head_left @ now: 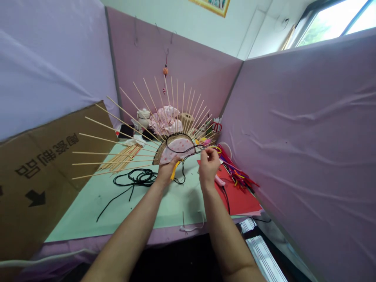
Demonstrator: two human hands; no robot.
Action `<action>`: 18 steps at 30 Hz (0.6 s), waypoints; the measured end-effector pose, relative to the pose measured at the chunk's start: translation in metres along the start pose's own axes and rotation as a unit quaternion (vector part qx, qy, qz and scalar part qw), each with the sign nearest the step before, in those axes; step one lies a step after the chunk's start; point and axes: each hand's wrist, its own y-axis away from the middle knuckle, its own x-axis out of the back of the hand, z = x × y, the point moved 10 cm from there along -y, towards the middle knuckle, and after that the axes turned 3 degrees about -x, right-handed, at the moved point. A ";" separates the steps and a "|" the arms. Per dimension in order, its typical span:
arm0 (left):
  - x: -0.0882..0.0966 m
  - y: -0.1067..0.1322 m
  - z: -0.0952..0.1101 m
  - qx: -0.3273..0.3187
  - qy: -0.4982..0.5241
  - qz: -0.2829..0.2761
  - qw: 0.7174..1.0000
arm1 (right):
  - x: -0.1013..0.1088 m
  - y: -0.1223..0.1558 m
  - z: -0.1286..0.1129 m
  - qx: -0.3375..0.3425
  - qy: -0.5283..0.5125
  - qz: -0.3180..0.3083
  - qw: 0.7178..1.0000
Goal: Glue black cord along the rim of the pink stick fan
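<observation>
My left hand grips a half-round fan frame by its lower edge, holding it upright above the table. Pink spotted fabric covers its middle, and long thin wooden sticks spread out from its curved, dark-wrapped rim. A yellow strip hangs beside my left thumb. Right of the frame, my right hand is closed in a pinch on a black cord, which loops across the fabric. More of the black cord lies coiled on the table at the left, with a loose end trailing forward.
Loose sticks lie left on the green tabletop. At right are red sheets, a pink-handled tool and colourful fuzzy stems. A cardboard sheet leans at left; pink fabric and scissors stand behind.
</observation>
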 end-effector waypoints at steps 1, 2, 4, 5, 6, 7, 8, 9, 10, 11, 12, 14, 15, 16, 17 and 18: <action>0.004 -0.001 -0.001 0.006 0.002 0.012 1.000 | 0.009 -0.001 0.013 -0.036 -0.009 0.005 0.999; 0.007 -0.002 -0.001 0.008 0.004 0.021 1.000 | 0.013 0.000 0.025 -0.059 -0.006 -0.012 0.998; 0.010 -0.005 0.002 0.002 0.009 0.023 1.000 | 0.012 0.003 0.041 -0.070 0.038 -0.083 0.993; 0.011 -0.006 0.005 -0.006 0.012 0.024 1.000 | 0.010 0.006 0.048 -0.065 0.066 -0.117 0.989; 0.013 -0.008 0.008 -0.017 0.011 0.027 0.999 | 0.010 0.009 0.053 -0.058 0.089 -0.140 0.984; 0.016 -0.009 0.011 -0.029 0.007 0.033 0.999 | 0.010 0.010 0.056 -0.053 0.106 -0.153 0.981; 0.019 -0.011 0.015 -0.042 0.000 0.040 0.998 | 0.011 0.011 0.057 -0.045 0.118 -0.154 0.980; 0.022 -0.012 0.018 -0.055 -0.010 0.048 0.997 | 0.012 0.011 0.053 -0.030 0.129 -0.151 0.980; 0.025 -0.013 0.020 -0.067 -0.020 0.056 0.996 | 0.010 0.011 0.046 -0.009 0.141 -0.149 0.979; 0.028 -0.014 0.021 -0.077 -0.031 0.064 0.995 | 0.005 0.012 0.036 0.019 0.153 -0.152 0.976; 0.029 -0.014 0.022 -0.083 -0.042 0.066 0.993 | -0.003 0.013 0.022 0.052 0.161 -0.159 0.973; 0.025 -0.014 0.022 -0.094 -0.054 0.051 0.993 | -0.022 0.017 -0.009 0.116 0.154 -0.179 0.965; 0.021 -0.013 0.023 -0.099 -0.053 0.036 0.993 | -0.033 0.020 -0.023 0.139 0.140 -0.188 0.962; 0.016 -0.011 0.023 -0.103 -0.050 0.019 0.993 | -0.043 0.022 -0.037 0.159 0.127 -0.193 0.960; 0.012 -0.009 0.023 -0.103 -0.042 0.004 0.994 | -0.053 0.024 -0.049 0.176 0.116 -0.196 0.958; 0.008 -0.008 0.023 -0.101 -0.032 -0.006 0.994 | -0.062 0.026 -0.058 0.187 0.109 -0.196 0.956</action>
